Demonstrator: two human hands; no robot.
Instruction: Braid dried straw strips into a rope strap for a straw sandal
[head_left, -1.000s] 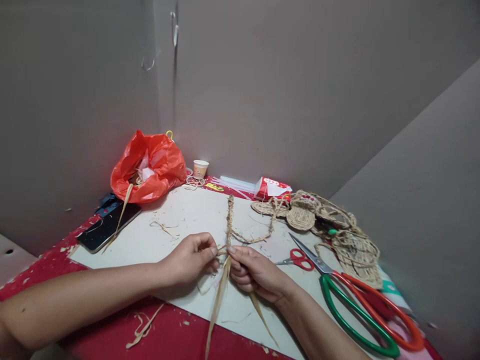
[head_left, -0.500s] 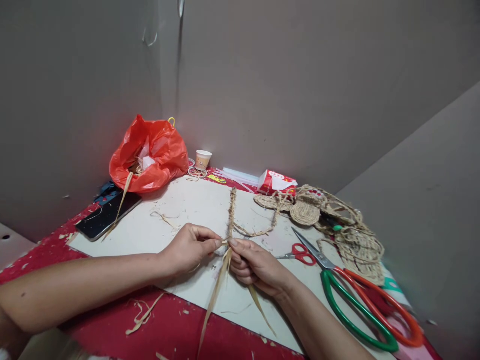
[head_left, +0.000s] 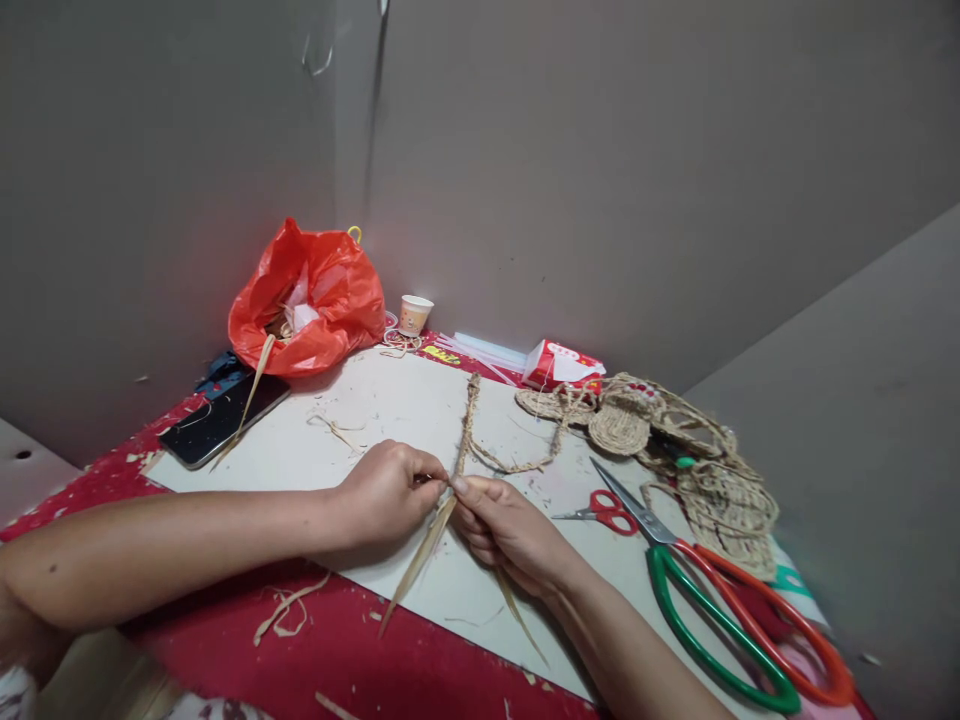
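tan plant fibre, dry by the look of it, makes up the cord [head_left: 469, 415] that lies on the white board [head_left: 420, 400] over the red desk [head_left: 352, 640], its near end up against the person's fingertips. it should weigh next to nothing and bend easily along its length, the twisted part being firmer than the loose ends. the surface looks rough, so it probably won't slip much in bare fingers, though a single flat strip could split or fray if pulled hard. the best place to take hold is likely the lower end, right where the strips leave the twist, pinched close so it can't open.

both hands are closed narrow there: the left hand [head_left: 391, 492] pinches at the fingertips what seems to be a thin strand, and the right hand [head_left: 510, 530] grips the cord's end between thumb and curled fingers, the two nearly meeting.

the cord is knobbly and uneven, with short hairs sticking out. a thinner loop [head_left: 517, 468] curves off to the right towards the woven pieces [head_left: 619, 430]. below the hands a pale, flat strip [head_left: 420, 565] slants to the left and tapers; another, narrower tail [head_left: 523, 620] hangs from under the right palm.
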